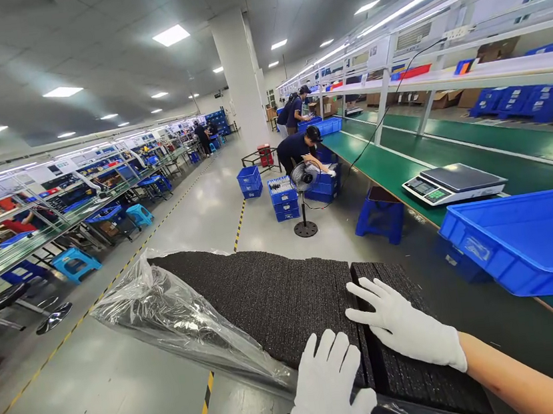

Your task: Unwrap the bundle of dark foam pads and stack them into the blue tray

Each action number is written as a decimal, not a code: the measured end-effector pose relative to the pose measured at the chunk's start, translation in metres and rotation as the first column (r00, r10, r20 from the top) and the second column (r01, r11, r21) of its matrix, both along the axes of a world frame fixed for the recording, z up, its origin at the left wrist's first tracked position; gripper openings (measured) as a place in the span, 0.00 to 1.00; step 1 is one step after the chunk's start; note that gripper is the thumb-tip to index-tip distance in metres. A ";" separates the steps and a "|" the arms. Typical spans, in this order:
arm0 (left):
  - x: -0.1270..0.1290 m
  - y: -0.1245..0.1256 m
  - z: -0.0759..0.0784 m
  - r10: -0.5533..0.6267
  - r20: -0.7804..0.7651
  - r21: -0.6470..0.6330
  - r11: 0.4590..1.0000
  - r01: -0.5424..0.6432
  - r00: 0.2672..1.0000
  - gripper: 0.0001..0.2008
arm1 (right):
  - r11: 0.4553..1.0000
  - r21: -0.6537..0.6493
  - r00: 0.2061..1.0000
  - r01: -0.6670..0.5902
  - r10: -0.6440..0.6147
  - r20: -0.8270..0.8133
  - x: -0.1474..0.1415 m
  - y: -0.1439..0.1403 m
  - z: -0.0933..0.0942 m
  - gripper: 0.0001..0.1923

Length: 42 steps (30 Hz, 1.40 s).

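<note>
A long row of thin black foam sheets (277,294), packed on edge, lies in front of me in a clear plastic bag (179,313). The bag is bunched along the left side and below. A narrow gap splits off a smaller block of the foam (411,365) on the right. My right hand (401,319), in a white glove, rests on this block beside the gap with its fingers spread. My left hand (329,385), gloved too, lies on the near edge of the larger block, fingers stretched out and thumb apart. Neither hand is closed on anything.
On the green workbench (370,148) at right stand a digital scale (455,182) and a blue bin (527,243). A blue stool (381,214), a floor fan (305,180) and stacked blue crates (284,199) stand ahead. A co-worker (294,148) bends over crates behind the fan.
</note>
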State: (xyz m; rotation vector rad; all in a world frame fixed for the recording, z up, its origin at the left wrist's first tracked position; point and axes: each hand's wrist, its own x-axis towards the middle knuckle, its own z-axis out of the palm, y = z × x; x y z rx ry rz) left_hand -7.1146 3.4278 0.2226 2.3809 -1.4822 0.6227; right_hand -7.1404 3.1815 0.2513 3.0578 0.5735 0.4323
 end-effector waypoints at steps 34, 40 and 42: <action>0.009 0.023 -0.008 0.088 -0.037 0.023 0.996 -0.087 0.995 0.26 | 0.974 0.117 0.973 -0.192 0.205 -0.102 0.020 0.015 0.014 0.19; 0.010 0.024 -0.004 0.092 -0.089 0.057 0.995 -0.087 0.992 0.26 | 0.974 0.110 0.977 -0.197 0.204 -0.062 0.019 0.011 0.008 0.16; 0.010 0.024 -0.004 0.089 -0.084 0.027 0.996 -0.087 0.992 0.26 | 0.970 0.089 0.972 -0.228 0.231 -0.032 0.019 0.009 0.005 0.15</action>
